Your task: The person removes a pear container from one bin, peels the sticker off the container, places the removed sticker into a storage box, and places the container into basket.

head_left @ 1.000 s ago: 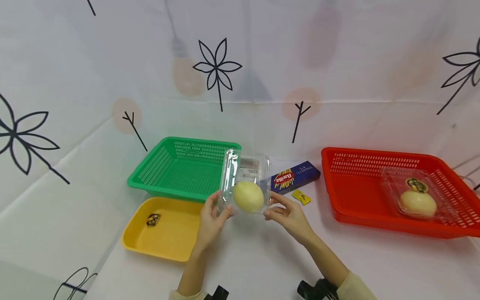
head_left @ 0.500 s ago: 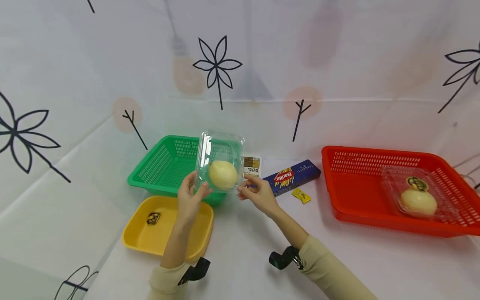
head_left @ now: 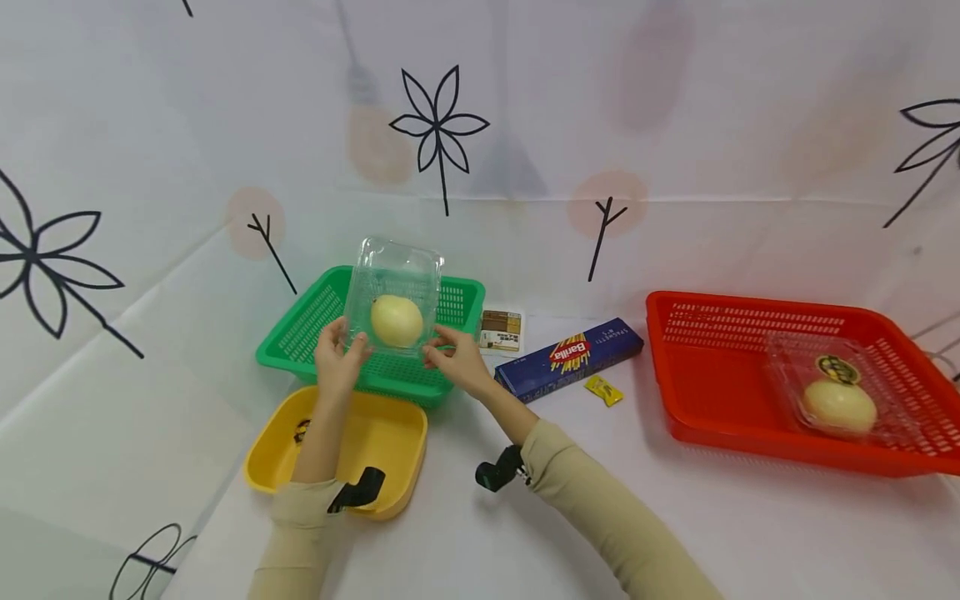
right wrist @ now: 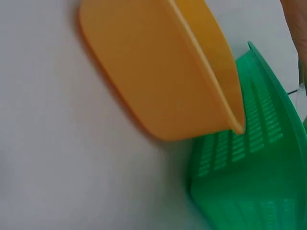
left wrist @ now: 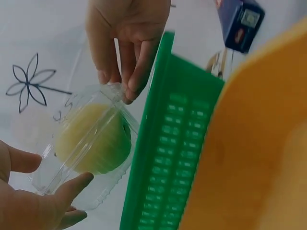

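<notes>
A clear plastic clamshell box (head_left: pixel 396 260) with a round pale-yellow fruit (head_left: pixel 397 321) inside is held tilted over the green basket (head_left: pixel 442 390). My left hand (head_left: pixel 339 360) grips its near left corner between thumb and fingers. At the near right corner, my right hand (head_left: pixel 459 358) pinches the edge. The left wrist view shows both hands on the box, close beside the green basket's rim. In the right wrist view, most of the right hand is out of frame. Below my left forearm stands a yellow tray (head_left: pixel 378 425) with a small dark-printed packet (head_left: pixel 302 430) in it.
Right of the green basket lie a printed card (head_left: pixel 501 331), a blue spaghetti box (head_left: pixel 570 358) and a small yellow wrapped sweet (head_left: pixel 603 390). A red basket (head_left: pixel 720 375) at the right holds another clear clamshell (head_left: pixel 791 350) with a pale fruit (head_left: pixel 840 406). A patterned cloth (head_left: pixel 525 150) hangs behind.
Both hands have carried the clamshell box left and away from me, from beside the green basket to over it. The card and the spaghetti box's left end have come into sight.
</notes>
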Available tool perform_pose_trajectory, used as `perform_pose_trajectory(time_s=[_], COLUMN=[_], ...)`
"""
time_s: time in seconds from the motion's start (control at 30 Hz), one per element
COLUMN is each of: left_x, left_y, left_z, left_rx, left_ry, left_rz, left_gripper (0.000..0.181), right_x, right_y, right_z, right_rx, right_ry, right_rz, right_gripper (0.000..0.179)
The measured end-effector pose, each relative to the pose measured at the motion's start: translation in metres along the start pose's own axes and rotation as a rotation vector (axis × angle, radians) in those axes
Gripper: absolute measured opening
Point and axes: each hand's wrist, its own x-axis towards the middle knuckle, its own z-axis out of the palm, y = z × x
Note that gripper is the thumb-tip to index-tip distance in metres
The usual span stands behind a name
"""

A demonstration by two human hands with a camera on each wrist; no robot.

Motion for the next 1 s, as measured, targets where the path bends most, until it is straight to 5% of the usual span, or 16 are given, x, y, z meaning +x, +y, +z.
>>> perform_pose_trajectory(time_s=[0.2, 0.43, 0.7, 1.0], left_x=[0.022, 0.040, 0.057, 0.073], left_y=[-0.007, -0.009, -0.014, -0.014], left_z=[-0.018, -0.035, -0.055, -0.072], left_rx=[0.013, 0.048, 0.186, 0.326], left_ry=[0.063, 0.087, 0.049, -0.051], left_rz=[-0.080, -0.187, -0.285, -0.323], left_gripper=[0.049, 0.053, 0.057, 0.054], right_x=[0.016, 0.034, 0.045, 0.051], right_y=[-0.003, -0.004, 0.003, 0.008], right_z=[0.018, 0.031, 0.045, 0.050], right_rx=[0.015, 0.244, 0.341, 0.369], right_ry=[-0.068, -0.123, -0.141, -0.219], right_rz=[0.120, 0.326, 0.406, 0.460], right_gripper=[0.047, 0.049, 0.050, 0.052])
